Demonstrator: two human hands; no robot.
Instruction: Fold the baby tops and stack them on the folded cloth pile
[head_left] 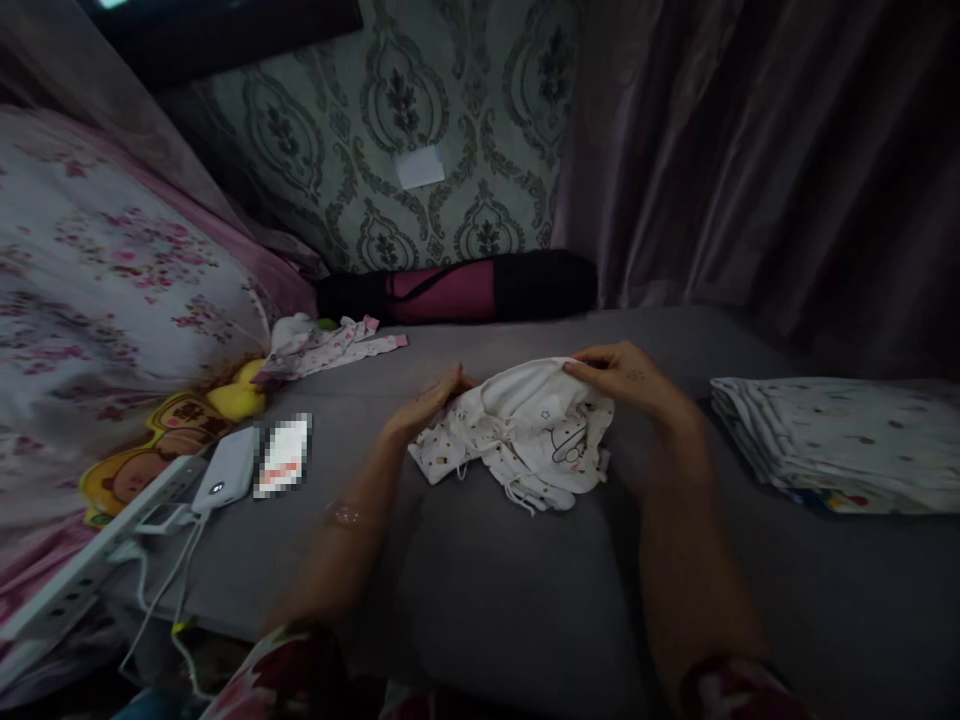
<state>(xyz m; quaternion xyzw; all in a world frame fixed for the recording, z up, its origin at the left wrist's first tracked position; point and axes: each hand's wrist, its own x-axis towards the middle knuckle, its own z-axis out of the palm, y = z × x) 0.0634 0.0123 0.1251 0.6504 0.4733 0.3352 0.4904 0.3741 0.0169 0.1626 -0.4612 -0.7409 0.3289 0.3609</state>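
Observation:
A small white baby garment [544, 430] with a tiny print, a drawn animal face and thin tie strings lies bunched on the grey bed surface [517, 590]. At its upper right edge, my right hand [626, 375] pinches the cloth between thumb and fingers and lifts it a little. My left hand [435, 400] is at the garment's left side, thumb uppermost, with the fingers partly hidden behind the cloth and seemingly closed on it.
Folded printed cloths [847, 440] are stacked at the right. To the left are a power bank [227, 468], a power strip [97, 550] with white cables, a blurred-out card [285, 455], yellow plush toys [180, 420] and pink-cuffed baby clothes [322, 350]. A black-and-pink bag [457, 290] lies along the wall.

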